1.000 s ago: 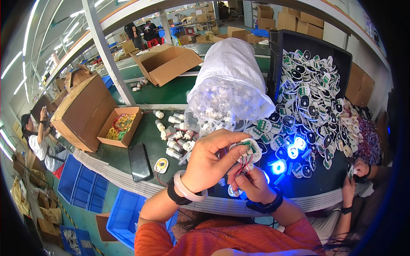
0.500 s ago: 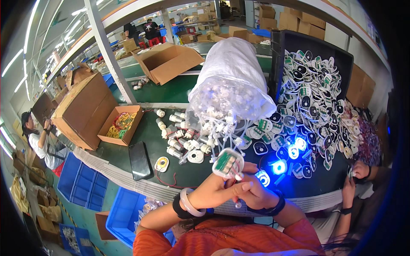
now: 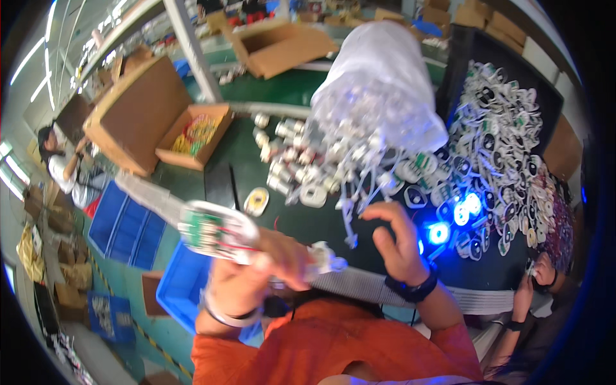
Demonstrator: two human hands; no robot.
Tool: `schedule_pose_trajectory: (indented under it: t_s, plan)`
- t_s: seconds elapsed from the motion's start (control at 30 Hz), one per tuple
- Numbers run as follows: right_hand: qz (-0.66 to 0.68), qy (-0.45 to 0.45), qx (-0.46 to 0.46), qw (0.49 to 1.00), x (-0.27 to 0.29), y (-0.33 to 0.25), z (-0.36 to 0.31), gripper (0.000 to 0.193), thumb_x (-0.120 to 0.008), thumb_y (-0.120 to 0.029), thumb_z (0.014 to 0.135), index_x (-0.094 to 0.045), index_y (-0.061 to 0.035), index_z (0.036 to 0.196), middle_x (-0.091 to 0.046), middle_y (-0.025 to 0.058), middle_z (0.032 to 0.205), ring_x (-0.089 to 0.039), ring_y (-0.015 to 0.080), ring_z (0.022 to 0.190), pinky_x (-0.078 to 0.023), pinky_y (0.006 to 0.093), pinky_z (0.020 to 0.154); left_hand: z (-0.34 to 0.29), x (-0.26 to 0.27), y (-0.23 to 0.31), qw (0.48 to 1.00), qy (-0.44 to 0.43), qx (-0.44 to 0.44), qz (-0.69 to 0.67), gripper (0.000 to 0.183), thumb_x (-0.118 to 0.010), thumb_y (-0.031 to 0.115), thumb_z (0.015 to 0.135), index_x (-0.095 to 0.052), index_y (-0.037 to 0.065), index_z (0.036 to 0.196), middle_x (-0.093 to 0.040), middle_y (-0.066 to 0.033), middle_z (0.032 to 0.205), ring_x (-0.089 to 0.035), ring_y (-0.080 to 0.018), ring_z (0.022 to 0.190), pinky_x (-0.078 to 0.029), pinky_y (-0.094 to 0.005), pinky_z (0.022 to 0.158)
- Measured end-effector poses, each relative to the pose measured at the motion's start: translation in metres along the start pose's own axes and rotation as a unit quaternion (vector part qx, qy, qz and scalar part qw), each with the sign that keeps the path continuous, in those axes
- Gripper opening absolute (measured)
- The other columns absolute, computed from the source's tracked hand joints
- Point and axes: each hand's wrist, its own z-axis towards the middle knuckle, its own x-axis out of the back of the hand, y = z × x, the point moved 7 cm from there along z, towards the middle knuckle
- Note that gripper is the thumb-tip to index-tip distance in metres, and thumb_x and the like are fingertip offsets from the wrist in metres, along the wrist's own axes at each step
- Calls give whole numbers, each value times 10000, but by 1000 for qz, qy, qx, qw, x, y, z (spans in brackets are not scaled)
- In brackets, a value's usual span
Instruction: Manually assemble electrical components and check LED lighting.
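Note:
My left hand point(image 3: 273, 269), smeared by motion, grips a white oval cover with a green circuit board point(image 3: 212, 230) and a red wire inside it. Beside that hand's fingers is a small white and clear part point(image 3: 326, 258), too blurred to name. My right hand point(image 3: 401, 247) is raised over the dark green work surface with its thumb and fingers apart and nothing in them. Just right of it, several round lights point(image 3: 439, 232) glow blue. Beyond my hands lie a white oval cover with a yellow ring point(image 3: 256, 201) and a black phone point(image 3: 220, 186).
White cylindrical parts point(image 3: 282, 173) lie spilled before a large white bag point(image 3: 391, 70). A black bin point(image 3: 545, 96) of covers stands right. Left are a small carton point(image 3: 183, 157) of rings and blue crates point(image 3: 125, 224). Another person's hands point(image 3: 542, 269) work at right.
My hands have come apart: the left moved left with the circuit-board cover, while the right moved to the right and spread its fingers. The whole view has shifted a little.

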Motion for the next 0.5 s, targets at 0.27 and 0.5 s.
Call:
schedule_pose_trajectory:
  t_s: [0.27,0.5]
  plan:
    - [7,-171,-39,984,-42,10,6,87,-602,12,875,-657,-16,937,-645,103,834,-612,236,741,-470,327,669,-114,124,91,933,296,-53,199,293,-435,255,1041,-497,68,824,-362,28,563,-320,-87,418,-271,-248,442]
    - [6,-206,-148,967,-49,25,-5,96,-578,-17,892,-661,3,937,-652,85,763,-621,185,684,-479,297,658,-265,306,38,657,523,127,528,212,-645,188,943,-617,32,801,-497,23,585,-421,-34,510,-314,-226,438]
